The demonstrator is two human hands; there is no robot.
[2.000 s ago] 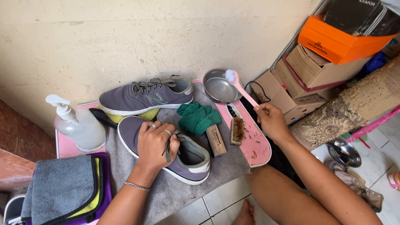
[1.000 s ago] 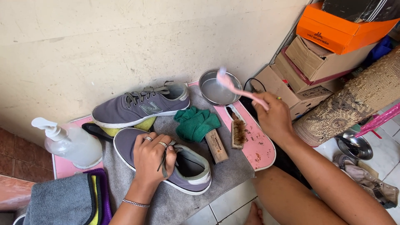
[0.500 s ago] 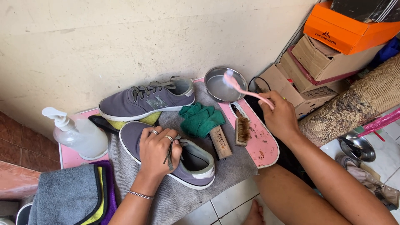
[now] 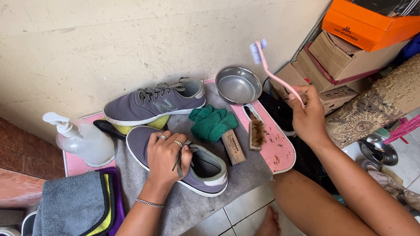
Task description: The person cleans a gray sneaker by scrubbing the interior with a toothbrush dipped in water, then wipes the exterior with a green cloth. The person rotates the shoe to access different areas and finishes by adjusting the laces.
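Note:
My left hand [image 4: 168,154] presses down on a grey sneaker [image 4: 205,168] lying on a grey cloth [image 4: 245,175], fingers around its laces. A second grey sneaker [image 4: 153,102] lies behind it against the wall. My right hand [image 4: 308,114] holds a pink toothbrush [image 4: 271,72] lifted in the air, bristles up, just right of a small metal bowl [image 4: 238,84]. A crumpled green cloth [image 4: 212,123] and two wooden brushes [image 4: 256,131] lie between the shoes and the bowl on a pink tray [image 4: 280,150].
A clear pump bottle [image 4: 83,140] stands at the tray's left. Folded grey, yellow and purple cloths [image 4: 74,205] lie at bottom left. Stacked cardboard and orange boxes [image 4: 354,43] fill the right, with a metal ladle [image 4: 378,150] on the tiled floor. My leg [image 4: 315,205] is below.
My right hand has lifted the pink toothbrush out of the metal bowl and raised it, bristles up. My left hand has stayed on the near sneaker.

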